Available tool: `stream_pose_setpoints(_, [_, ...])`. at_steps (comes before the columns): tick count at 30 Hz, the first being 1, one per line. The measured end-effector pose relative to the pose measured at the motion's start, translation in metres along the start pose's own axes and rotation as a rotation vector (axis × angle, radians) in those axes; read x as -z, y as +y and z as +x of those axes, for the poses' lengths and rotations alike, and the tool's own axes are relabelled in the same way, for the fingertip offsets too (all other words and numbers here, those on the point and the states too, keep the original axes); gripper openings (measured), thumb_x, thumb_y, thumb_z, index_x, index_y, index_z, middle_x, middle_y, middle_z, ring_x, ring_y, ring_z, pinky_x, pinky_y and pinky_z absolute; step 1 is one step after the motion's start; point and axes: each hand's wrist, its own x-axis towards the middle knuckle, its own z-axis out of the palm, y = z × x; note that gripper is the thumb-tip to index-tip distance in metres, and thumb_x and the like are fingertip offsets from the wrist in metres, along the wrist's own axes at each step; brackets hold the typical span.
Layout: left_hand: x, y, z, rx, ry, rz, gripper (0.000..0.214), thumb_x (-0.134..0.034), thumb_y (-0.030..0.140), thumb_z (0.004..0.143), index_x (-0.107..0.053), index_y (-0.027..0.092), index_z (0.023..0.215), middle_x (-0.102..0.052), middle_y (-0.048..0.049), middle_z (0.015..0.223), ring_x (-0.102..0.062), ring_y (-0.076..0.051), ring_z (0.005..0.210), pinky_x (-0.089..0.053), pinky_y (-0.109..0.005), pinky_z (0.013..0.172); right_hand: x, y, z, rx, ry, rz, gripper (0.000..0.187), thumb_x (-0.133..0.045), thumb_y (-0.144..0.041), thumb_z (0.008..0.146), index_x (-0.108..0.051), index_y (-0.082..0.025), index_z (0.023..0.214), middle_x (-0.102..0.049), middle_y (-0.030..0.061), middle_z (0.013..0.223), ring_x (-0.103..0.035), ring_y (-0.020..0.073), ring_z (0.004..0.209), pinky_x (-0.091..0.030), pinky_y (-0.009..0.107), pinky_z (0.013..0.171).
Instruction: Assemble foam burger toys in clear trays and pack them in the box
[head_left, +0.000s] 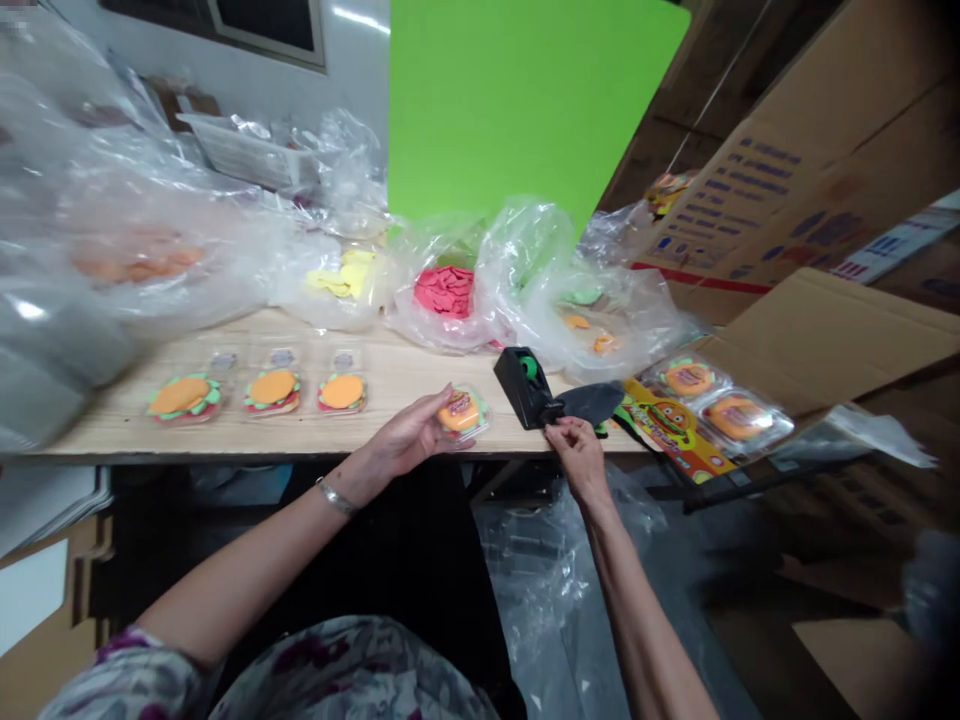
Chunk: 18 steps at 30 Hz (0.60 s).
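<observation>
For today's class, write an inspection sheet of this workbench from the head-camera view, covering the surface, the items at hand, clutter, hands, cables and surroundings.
surface: light wooden table, its near edge in view.
job's things: clear blister pack with a foam burger, held in the left hand; dark flap at the fingers of the right hand, attached to a black tape dispenser with green tape.
clutter: three packed foam burgers in a row; plastic bags of red, yellow and green foam pieces; printed burger card.
grippers: none; two bare hands, as above.
cables: nothing seen.
surroundings: cardboard carton, green board, plastic sheeting below the table.
</observation>
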Motion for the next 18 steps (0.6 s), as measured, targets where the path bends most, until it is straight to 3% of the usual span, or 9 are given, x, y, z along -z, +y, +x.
stream_pose_setpoints(4, [-0.001, -0.003, 0.006, -0.029, -0.042, -0.001, 0.027, -0.058, 0.034, 0.086, -0.061, 0.012, 0.101, -0.066, -0.0125, 0.104, -0.064, -0.02, 0.092, -0.054, -0.035, 0.08, -0.003, -0.041, -0.041, 0.103, -0.095, 0.005, 0.027, -0.062, -0.046, 0.076, -0.065, -0.019, 0.071, -0.055, 0.0065, 0.098, -0.052, 0.0189, 0.091, -0.042, 0.031, 0.078])
stream_pose_setpoints(8, [-0.007, -0.011, 0.008, -0.03, -0.055, 0.02, 0.028, -0.057, 0.036, 0.086, -0.063, 0.011, 0.097, -0.068, -0.0114, 0.097, -0.065, -0.018, 0.085, -0.054, -0.033, 0.076, -0.023, -0.079, -0.076, 0.15, -0.315, 0.029, 0.024, -0.057, -0.042, 0.083, -0.061, -0.02, 0.073, -0.055, 0.0014, 0.077, -0.05, 0.0143, 0.069, -0.04, 0.026, 0.066])
stream_pose_setpoints(13, [-0.013, -0.019, 0.005, -0.032, -0.084, 0.074, 0.032, -0.057, 0.042, 0.085, -0.063, 0.013, 0.098, -0.068, -0.0098, 0.093, -0.064, -0.017, 0.082, -0.054, -0.033, 0.077, -0.046, -0.081, -0.085, 0.155, -0.297, 0.018, 0.027, -0.056, -0.042, 0.084, -0.062, -0.019, 0.071, -0.055, 0.0001, 0.069, -0.047, 0.0132, 0.063, -0.038, 0.025, 0.061])
stream_pose_setpoints(18, [-0.011, -0.019, 0.001, -0.059, -0.093, 0.114, 0.033, -0.058, 0.043, 0.084, -0.064, 0.013, 0.097, -0.067, -0.0081, 0.091, -0.064, -0.015, 0.079, -0.054, -0.031, 0.075, -0.051, -0.078, -0.088, 0.107, -0.237, 0.01, 0.031, -0.058, -0.043, 0.082, -0.06, -0.018, 0.065, -0.054, -0.0005, 0.066, -0.047, 0.0125, 0.062, -0.038, 0.025, 0.062])
